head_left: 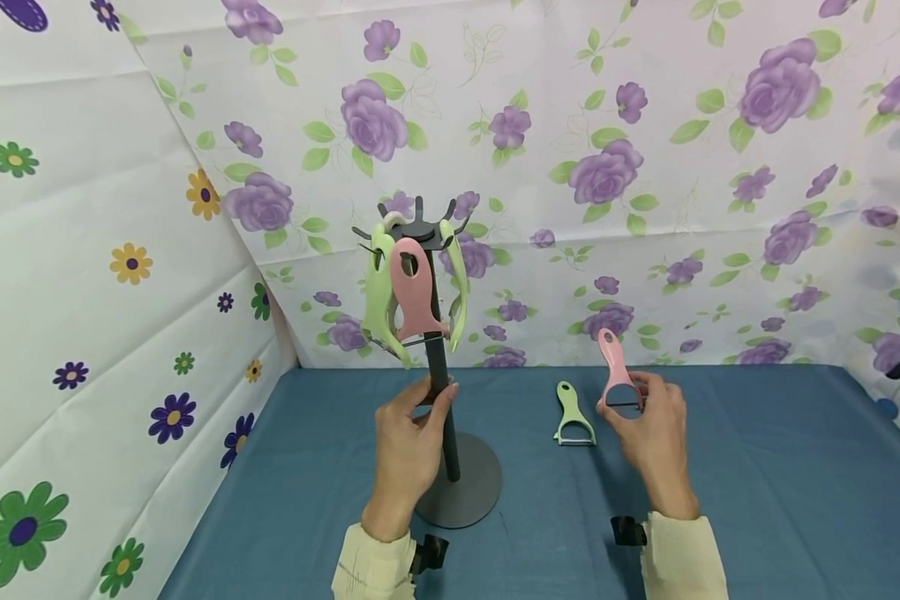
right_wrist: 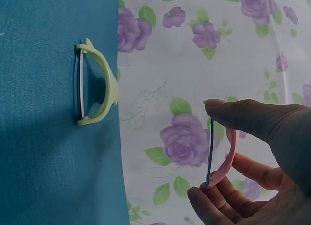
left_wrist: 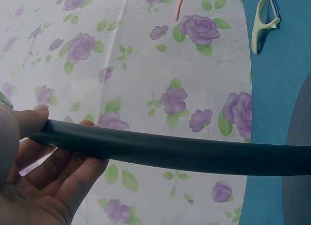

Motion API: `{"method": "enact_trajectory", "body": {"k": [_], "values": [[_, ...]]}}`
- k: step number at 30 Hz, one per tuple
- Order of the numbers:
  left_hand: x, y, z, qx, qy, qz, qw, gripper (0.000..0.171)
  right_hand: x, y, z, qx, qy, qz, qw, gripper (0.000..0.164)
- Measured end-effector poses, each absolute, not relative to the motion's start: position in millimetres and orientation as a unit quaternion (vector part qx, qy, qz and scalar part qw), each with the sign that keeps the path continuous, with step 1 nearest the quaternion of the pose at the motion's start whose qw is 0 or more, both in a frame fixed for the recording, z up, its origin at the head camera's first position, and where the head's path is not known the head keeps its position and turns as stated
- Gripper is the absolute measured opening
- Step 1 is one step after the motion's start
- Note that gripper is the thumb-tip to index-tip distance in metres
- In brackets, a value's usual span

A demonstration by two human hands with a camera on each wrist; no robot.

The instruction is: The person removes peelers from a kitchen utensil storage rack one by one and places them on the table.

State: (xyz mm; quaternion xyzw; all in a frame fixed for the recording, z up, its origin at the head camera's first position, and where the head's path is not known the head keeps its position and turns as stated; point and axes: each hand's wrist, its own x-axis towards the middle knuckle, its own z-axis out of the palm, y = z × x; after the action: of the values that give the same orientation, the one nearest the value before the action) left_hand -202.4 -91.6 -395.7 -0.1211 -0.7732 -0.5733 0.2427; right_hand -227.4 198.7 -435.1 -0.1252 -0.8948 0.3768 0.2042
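Sleeves [head_left: 375, 562], hands [head_left: 408, 448] holding stand [head_left: 436, 358], pink peeler [head_left: 615, 362]

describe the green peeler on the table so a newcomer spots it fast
On the blue tabletop, look between the dark stand and the right hand. A pale green peeler lies there, in front of the flowered backdrop. Unlike the hanging peelers and the pink one in that hand, it alone rests on the tabletop.
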Motion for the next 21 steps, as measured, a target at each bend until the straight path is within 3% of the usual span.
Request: {"method": "enact_trajectory", "body": {"k": [21], "values": [[-201.1,-91.0,-393.7,-0.117,-0.775,-0.574,0.237,0.02,-232.1,200.5,-448.4,-0.134,-0.897,0.378,0.184,0.065]]}}
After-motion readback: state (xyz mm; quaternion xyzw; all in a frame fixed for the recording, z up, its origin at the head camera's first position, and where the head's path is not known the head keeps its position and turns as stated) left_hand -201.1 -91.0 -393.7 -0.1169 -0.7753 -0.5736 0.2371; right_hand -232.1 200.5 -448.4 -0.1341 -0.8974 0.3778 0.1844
